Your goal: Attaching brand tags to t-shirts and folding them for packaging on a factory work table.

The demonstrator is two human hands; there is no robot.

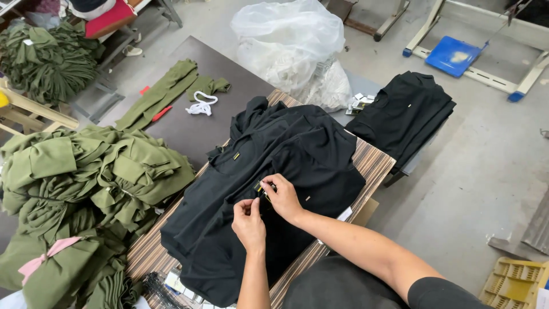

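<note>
A heap of black garments [274, 171] lies on a striped wooden board [374, 163] in front of me. My right hand [281, 194] pinches a small yellow tag [260, 189] at the neck area of the top black garment. My left hand [249, 222] sits just below it, fingers closed on the black fabric next to the tag. Another small yellow tag [236, 155] shows on a garment further back.
Olive green garments [97, 171] are piled at the left, more [48, 60] far left. A neat black stack [406, 114] sits at right beside small tags [359, 103]. A white plastic bag [294, 48] lies behind. A dark table [189, 129] holds green pieces and white cord [201, 105].
</note>
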